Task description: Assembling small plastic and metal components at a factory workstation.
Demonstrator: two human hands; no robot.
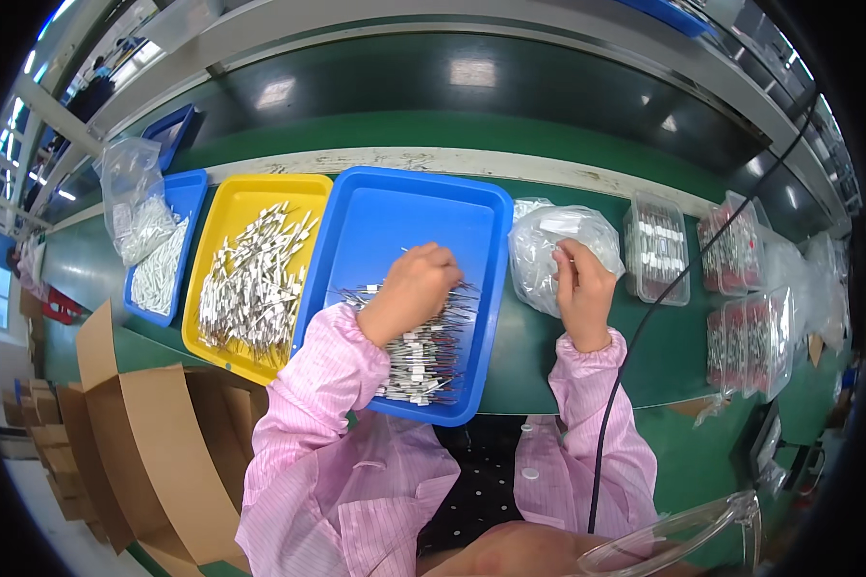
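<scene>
Over the large blue tray (423, 207), my left hand (416, 293) is curled among wire-leaded parts with white bodies (421, 361). Its fingertips point down and away, so whatever they grip is hidden. The parts lie in a dense, roughly aligned heap in the near half of the tray. To the right, my right hand (587, 293) has thumb and forefinger brought together in front of a clear plastic bag (534, 269). Anything between those fingertips is too small to make out. Inside the bag, something whitish shows.
Left of the blue tray, a yellow tray (229, 197) holds loose parts. Beyond it, a smaller blue tray (191, 197) has white pieces and a bag (130, 197). Clear boxes of parts (656, 250) stand at right. A black cable (688, 260) crosses the view. Open cartons (178, 433) sit lower left.
</scene>
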